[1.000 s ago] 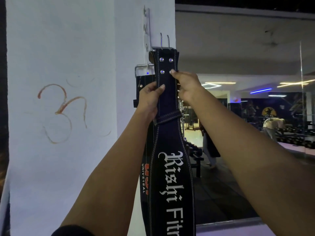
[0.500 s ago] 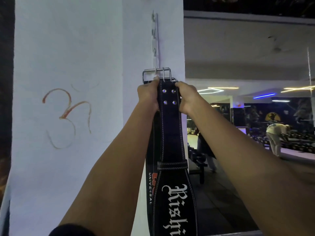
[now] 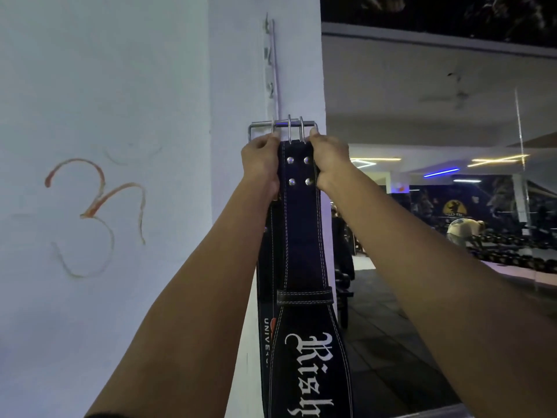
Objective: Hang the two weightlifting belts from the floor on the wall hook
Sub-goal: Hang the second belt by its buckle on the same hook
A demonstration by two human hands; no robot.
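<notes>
Two black belts (image 3: 301,236) (one mostly hidden behind), one steel buckle (image 3: 283,128), two hands (image 3: 262,164).

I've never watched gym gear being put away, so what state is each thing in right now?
Front belt: hanging straight down, top end gripped by both hands.
Buckle: raised level with the wall rack's lower end; whether hooked, cannot tell.
Rear belt: hanging behind the front belt, mostly hidden.
Left hand: closed on belt's left edge.
Right hand: closed on belt's right edge.
</notes>
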